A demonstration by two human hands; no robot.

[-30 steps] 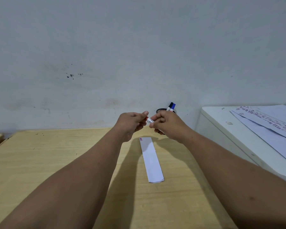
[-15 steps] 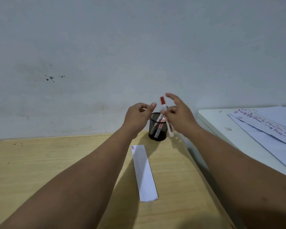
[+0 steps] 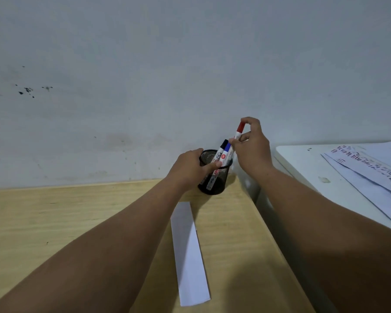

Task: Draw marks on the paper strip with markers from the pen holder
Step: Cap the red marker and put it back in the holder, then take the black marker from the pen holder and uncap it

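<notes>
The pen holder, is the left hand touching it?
Touching. The head view shows the left hand wrapped around the rim of the black mesh pen holder, thumb pressed on its front, with no gap between them.

The pale wooden worktop [image 3: 54, 222] lies bare to the left. At its far right corner the black mesh pen holder [image 3: 215, 181] stands hemmed between grey wall [image 3: 145, 64] and raised white cabinet [image 3: 303, 168]; the white paper strip [image 3: 189, 251] lies near.

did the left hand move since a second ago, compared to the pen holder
Yes. The left hand was up in front of the pen holder, meeting the right hand; it has come down to grip the holder's rim, left of the markers.
</notes>
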